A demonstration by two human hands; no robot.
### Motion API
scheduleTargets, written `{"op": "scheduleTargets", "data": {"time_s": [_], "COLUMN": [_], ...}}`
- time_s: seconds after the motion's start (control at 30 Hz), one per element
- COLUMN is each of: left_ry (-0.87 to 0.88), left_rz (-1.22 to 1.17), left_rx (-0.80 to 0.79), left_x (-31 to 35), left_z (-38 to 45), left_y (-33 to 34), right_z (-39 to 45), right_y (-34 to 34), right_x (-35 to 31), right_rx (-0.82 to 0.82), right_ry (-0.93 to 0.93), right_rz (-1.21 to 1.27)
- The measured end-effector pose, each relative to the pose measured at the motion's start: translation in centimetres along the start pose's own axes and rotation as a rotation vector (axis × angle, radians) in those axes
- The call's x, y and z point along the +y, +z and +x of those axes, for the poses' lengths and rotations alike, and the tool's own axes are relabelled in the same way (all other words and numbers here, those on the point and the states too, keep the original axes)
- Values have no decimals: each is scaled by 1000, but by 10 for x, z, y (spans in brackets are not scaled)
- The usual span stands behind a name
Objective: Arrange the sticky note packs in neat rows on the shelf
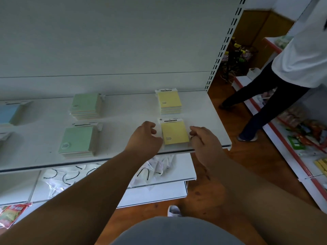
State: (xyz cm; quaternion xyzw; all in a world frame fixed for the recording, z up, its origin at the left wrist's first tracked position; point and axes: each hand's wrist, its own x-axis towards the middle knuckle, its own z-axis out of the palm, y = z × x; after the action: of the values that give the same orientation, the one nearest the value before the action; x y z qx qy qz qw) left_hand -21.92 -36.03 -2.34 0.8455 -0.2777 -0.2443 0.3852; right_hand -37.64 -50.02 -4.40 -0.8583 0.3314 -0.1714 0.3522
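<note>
Sticky note packs: you have square paper pads with white header cards laid in stacks on the white metal shelf (208, 119), front and back rows forming columns by colour.
Front yellow stack (174, 132): it sits near the shelf's front lip at the right end, directly before the back yellow stack (169, 101), so the column reads straight.
Left hand (144, 138): your curled fingers sit against the stack's left edge; whether they press it or merely hover, I cannot tell.
Right hand (201, 138): your loosely curled fingers meet the right edge, opposite the left, likely so you can square the pads from both sides.
Green stacks: the front green stack (78, 141) and back green stack (85, 105) lie well apart to the left, set one behind the other the same way.
Blue stack (8, 113): it lies at the far left, partly cut off.
Judgement: you appear to be truing up the last yellow pile against its neighbour behind.
Bystander: a person in a white top (304, 55) stands in the aisle to the right, well apart.
</note>
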Motion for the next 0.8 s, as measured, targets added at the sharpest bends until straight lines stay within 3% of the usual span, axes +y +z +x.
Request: {"op": "scheduleTargets", "data": {"time_s": [0.07,0.17,0.27,0.4,0.8], "left_ry": [-58,-132,-334,-282,-223], "left_rz": [-180,-527,-917,-829,-890], "left_rx": [49,-10,-13,5,11], "left_x": [3,11,24,32,29], "left_z": [13,32,52,70,81], "left_y": [-3,0,4,7,7], "right_z": [15,51,86,118,124], "right_y": [-2,-4,-2,9,13], "right_x": [1,-4,-12,-21,-29], "right_rx": [15,-59,-111,-228,-309], "right_ry": [87,251,347,396,285], "right_rz": [161,450,621,737,563]}}
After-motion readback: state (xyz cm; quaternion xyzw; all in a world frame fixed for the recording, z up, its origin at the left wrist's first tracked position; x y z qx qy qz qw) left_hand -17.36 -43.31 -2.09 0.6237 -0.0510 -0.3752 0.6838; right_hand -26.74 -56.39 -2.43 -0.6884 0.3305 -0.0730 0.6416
